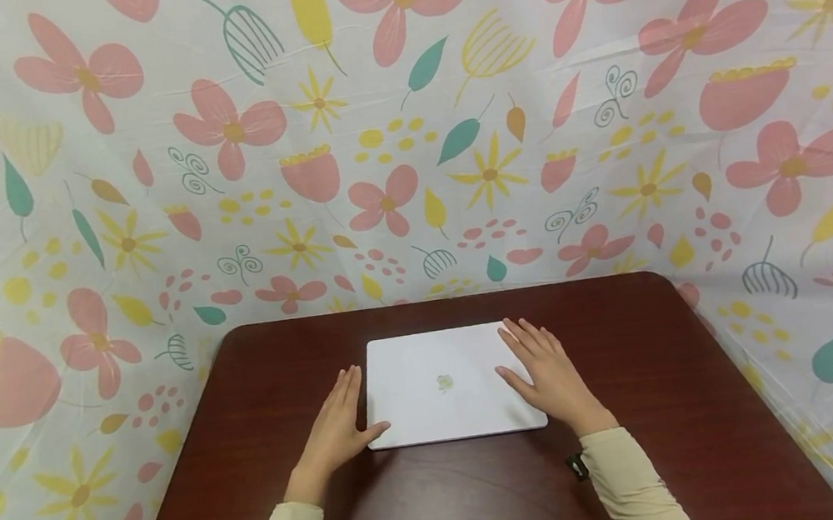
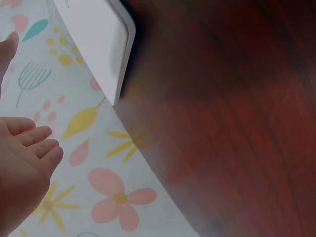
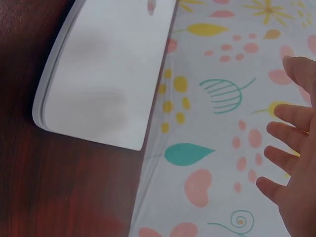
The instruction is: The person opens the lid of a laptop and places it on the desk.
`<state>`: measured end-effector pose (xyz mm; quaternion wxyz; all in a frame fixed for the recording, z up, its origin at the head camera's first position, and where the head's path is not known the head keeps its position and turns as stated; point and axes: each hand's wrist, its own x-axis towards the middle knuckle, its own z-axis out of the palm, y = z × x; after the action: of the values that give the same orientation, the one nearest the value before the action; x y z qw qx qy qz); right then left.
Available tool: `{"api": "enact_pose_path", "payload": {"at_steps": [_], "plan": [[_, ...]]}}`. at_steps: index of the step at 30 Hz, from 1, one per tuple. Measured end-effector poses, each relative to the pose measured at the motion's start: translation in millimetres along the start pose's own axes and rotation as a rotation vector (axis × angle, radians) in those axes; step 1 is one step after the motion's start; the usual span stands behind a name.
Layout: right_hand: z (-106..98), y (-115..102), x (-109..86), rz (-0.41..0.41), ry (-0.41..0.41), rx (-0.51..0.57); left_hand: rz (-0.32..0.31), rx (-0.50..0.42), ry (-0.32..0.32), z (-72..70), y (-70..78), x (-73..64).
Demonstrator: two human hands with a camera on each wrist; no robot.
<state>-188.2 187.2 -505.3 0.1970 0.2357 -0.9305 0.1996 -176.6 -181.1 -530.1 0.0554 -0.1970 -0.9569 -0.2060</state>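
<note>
A closed white laptop (image 1: 439,413) with an apple logo on its lid lies flat on the dark wooden table. Beside its left edge is my left hand (image 1: 338,427), fingers straight and thumb reaching toward the near left corner. My right hand (image 1: 551,372) is spread above the right side of the lid, overlapping it in the head view. In the left wrist view the left hand (image 2: 24,168) shows an empty palm, with the laptop's corner (image 2: 98,44) beyond. The right wrist view shows the right hand (image 3: 296,143) with fingers apart, away from the laptop (image 3: 103,84).
The reddish-brown table (image 1: 644,355) has rounded far corners. A white cloth (image 1: 390,145) printed with flowers and leaves hangs behind it and along both sides. A dark wrist strap (image 1: 577,467) shows at the right sleeve (image 1: 634,482).
</note>
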Motion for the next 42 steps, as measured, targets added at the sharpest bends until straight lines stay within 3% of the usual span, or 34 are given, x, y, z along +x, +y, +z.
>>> {"api": "enact_pose_path", "payload": {"at_steps": [8,15,23,32,42], "plan": [[12,-4,-0.5,-0.062,0.027,0.008,0.03,0.022,-0.022,12.6,1.3,-2.8],[22,-6,-1.4,-0.084,0.012,0.01,-0.016,0.026,-0.054,21.6,1.2,-2.6],[32,-8,-4.7,-0.09,-0.019,0.034,-0.055,0.031,-0.109,30.8,-1.3,-4.0],[44,-12,-8.9,-0.067,-0.122,0.04,-0.074,0.015,-0.136,37.5,-4.5,-6.3],[54,-17,-12.2,-0.128,-0.143,0.056,-0.065,-0.009,-0.147,42.1,-10.5,-10.3]]}}
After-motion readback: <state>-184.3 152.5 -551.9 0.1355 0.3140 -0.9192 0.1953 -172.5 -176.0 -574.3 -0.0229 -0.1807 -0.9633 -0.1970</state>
